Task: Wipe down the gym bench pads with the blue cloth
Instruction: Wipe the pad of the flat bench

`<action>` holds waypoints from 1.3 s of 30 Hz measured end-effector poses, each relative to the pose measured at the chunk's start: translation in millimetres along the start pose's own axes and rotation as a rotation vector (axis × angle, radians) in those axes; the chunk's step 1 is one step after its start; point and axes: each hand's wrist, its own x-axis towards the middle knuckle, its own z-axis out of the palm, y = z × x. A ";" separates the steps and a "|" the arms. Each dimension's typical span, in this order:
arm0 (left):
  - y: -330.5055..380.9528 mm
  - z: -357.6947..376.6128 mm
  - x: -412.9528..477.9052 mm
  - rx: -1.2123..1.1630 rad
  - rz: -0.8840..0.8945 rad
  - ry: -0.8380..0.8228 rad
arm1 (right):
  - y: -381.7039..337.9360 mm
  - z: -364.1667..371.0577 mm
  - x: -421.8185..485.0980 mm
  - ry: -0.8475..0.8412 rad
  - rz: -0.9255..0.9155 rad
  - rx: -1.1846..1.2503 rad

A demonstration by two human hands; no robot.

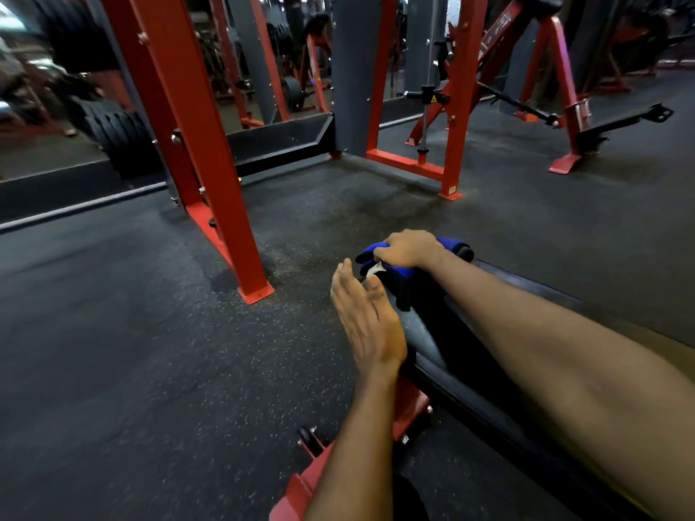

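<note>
A black padded gym bench (432,340) on a red frame runs from the lower right toward the middle of the view. At its far end lies the blue cloth (398,274), draped over the pad's tip. My right hand (408,250) grips the cloth from above, fingers curled over it. My left hand (366,321) is beside the bench's left edge with straight fingers, palm facing the pad, just short of the cloth. Both forearms cover much of the pad.
Red uprights of a rack (195,144) stand on the dark rubber floor (150,332) ahead left, bolted by a foot plate (257,291). More red machines (564,107) and stacked black weight plates (113,129) fill the back. The bench's red base (301,483) shows below.
</note>
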 end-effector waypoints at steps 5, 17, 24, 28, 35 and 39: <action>-6.8 -47.1 1.2 -0.064 -0.067 0.031 | -37.3 9.6 -29.1 0.036 -0.126 -0.053; -16.3 -114.0 -5.1 0.015 -0.179 0.019 | -82.3 10.0 -48.3 -0.064 -0.044 -0.064; -20.6 -123.8 -9.2 0.022 -0.234 0.008 | -96.6 21.0 -91.0 -0.043 -0.198 -0.115; -20.3 -120.8 -8.5 0.014 -0.237 0.013 | -92.7 45.9 -131.6 0.014 -0.296 -0.342; -21.9 -134.3 -7.6 0.029 -0.237 -0.008 | -121.6 47.8 -118.6 0.018 -0.228 -0.524; -11.1 -141.4 -13.4 0.005 -0.229 0.014 | -121.4 53.7 -132.5 0.096 -0.245 -0.540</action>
